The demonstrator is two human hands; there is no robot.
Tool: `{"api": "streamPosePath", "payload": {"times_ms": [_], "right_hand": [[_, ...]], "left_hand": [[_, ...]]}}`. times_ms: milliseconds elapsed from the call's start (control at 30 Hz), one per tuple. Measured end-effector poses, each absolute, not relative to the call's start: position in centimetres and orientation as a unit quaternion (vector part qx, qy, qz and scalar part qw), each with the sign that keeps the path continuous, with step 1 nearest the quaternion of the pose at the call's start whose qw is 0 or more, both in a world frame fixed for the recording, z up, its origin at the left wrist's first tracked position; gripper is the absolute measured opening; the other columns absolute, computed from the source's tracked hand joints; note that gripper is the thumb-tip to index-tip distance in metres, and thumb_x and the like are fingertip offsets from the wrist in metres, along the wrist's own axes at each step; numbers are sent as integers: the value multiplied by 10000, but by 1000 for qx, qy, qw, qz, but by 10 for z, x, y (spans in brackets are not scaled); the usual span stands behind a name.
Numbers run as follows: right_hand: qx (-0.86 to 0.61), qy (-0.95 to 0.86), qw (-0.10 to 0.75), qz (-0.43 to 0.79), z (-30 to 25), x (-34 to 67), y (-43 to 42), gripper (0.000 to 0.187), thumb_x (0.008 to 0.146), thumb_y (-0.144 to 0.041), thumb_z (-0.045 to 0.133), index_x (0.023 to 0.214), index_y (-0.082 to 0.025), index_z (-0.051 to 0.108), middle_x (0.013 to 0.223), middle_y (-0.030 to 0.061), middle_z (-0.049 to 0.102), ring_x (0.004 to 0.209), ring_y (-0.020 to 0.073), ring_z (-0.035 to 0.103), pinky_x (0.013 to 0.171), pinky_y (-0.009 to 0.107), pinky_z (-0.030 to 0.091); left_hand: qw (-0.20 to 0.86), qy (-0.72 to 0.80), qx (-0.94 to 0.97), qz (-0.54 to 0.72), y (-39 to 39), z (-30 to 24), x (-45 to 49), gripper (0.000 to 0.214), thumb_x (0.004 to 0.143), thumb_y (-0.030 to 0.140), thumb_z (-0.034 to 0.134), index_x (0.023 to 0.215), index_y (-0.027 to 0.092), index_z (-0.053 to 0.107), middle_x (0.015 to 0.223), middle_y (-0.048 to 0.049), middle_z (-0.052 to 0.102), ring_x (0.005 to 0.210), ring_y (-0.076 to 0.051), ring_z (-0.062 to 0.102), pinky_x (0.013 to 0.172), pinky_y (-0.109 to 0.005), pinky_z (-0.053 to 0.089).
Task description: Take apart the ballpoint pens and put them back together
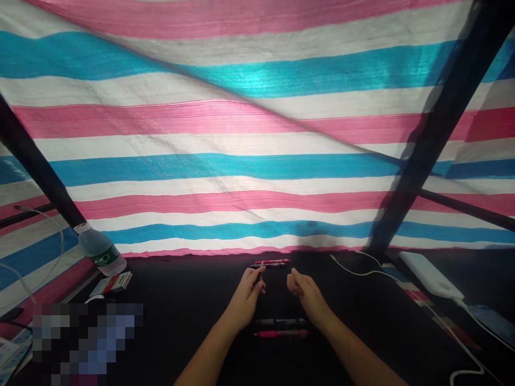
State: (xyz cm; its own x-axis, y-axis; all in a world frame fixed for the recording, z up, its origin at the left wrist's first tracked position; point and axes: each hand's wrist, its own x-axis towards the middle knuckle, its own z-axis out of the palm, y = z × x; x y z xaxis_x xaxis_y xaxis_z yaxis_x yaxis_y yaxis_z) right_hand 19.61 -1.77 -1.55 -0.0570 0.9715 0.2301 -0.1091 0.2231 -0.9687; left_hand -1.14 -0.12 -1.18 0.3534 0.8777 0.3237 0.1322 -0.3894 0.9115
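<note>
My left hand (248, 294) is closed in a pinch around a thin pen-like thing that points up and away. A short way to its right my right hand (302, 292) is curled into a loose fist; what it holds, if anything, is hidden. Both hands hover over a black table (181, 311). Just beyond the hands lie two pens (270, 263), one pink and one dark, side by side. Under my wrists lie two more pens (281, 327), a dark one and a pink one.
A water bottle (100, 250) with a green label leans at the left, with a small red and white box (111, 283) beside it. A white power bank (430, 275) and white cables (462, 343) lie at the right. A striped pink, white and blue tarp (241, 134) hangs behind, crossed by dark poles (438, 128).
</note>
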Motion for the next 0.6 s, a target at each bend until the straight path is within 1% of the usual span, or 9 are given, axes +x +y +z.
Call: {"api": "streamPosePath", "payload": {"times_ms": [33, 67, 100, 167, 200, 267, 333, 500, 600], "right_hand": [[-410, -546, 568, 460, -15, 197, -19, 515, 1006, -539, 433, 595, -233, 380, 604, -39, 328, 579, 157, 329, 579, 300, 322], [-424, -550, 578, 429, -14, 199, -20, 454, 1003, -533, 460, 667, -228, 469, 641, -32, 379, 598, 162, 368, 584, 296, 339], [-434, -561, 585, 392, -13, 200, -21, 365, 1002, -513, 488, 785, -227, 553, 697, -21, 439, 634, 171, 421, 604, 294, 369], [-439, -615, 573, 316, -9, 202, -24, 236, 1008, -451, 516, 1040, -246, 630, 839, 11, 536, 738, 194, 517, 678, 304, 430], [-434, -654, 551, 284, -7, 203, -25, 223, 1011, -415, 525, 1107, -255, 646, 907, 31, 562, 794, 205, 551, 724, 314, 453], [-422, -721, 498, 235, -4, 204, -26, 207, 1013, -353, 540, 1122, -265, 691, 975, 53, 580, 856, 215, 585, 772, 324, 475], [-414, -758, 460, 207, -4, 204, -26, 189, 1012, -308, 552, 1077, -269, 725, 971, 56, 591, 876, 217, 599, 783, 326, 486], [-414, -791, 418, 168, -10, 204, -22, 167, 991, -242, 614, 1103, -279, 731, 995, 55, 646, 941, 227, 600, 822, 342, 497], [-408, -808, 393, 163, -11, 203, -23, 182, 994, -231, 616, 1117, -293, 735, 971, 44, 686, 936, 228, 596, 819, 345, 495]], "left_hand": [[402, 359, 721, 436, -3, -8, -12, 401, 981, 230, 500, 1360, 246, 629, 1008, -52, 546, 881, -196, 577, 878, -338, 469], [380, 362, 734, 431, -4, -5, -13, 387, 978, 230, 521, 1342, 252, 649, 1011, -59, 560, 900, -206, 588, 876, -337, 471], [359, 366, 745, 425, -5, -1, -14, 369, 973, 226, 539, 1317, 257, 670, 1020, -67, 580, 929, -216, 598, 882, -335, 470], [323, 377, 760, 420, -7, 3, -16, 309, 962, 220, 577, 1234, 260, 719, 1042, -79, 632, 974, -233, 615, 889, -331, 468], [310, 384, 762, 420, -7, 5, -17, 266, 952, 223, 603, 1178, 259, 739, 1041, -80, 658, 975, -238, 624, 879, -327, 471], [291, 397, 760, 423, -7, 6, -18, 168, 924, 239, 660, 1060, 254, 759, 1000, -70, 701, 928, -239, 644, 827, -317, 483], [274, 399, 764, 427, -7, 4, -18, 102, 906, 251, 695, 988, 247, 756, 948, -55, 719, 880, -232, 655, 792, -311, 494], [208, 360, 807, 420, -8, -2, -16, 103, 928, 238, 687, 1001, 237, 759, 966, -51, 684, 870, -198, 652, 788, -296, 514], [170, 343, 830, 405, -9, -4, -16, 109, 929, 242, 697, 1024, 243, 751, 972, -53, 703, 869, -203, 647, 799, -311, 513]]}}
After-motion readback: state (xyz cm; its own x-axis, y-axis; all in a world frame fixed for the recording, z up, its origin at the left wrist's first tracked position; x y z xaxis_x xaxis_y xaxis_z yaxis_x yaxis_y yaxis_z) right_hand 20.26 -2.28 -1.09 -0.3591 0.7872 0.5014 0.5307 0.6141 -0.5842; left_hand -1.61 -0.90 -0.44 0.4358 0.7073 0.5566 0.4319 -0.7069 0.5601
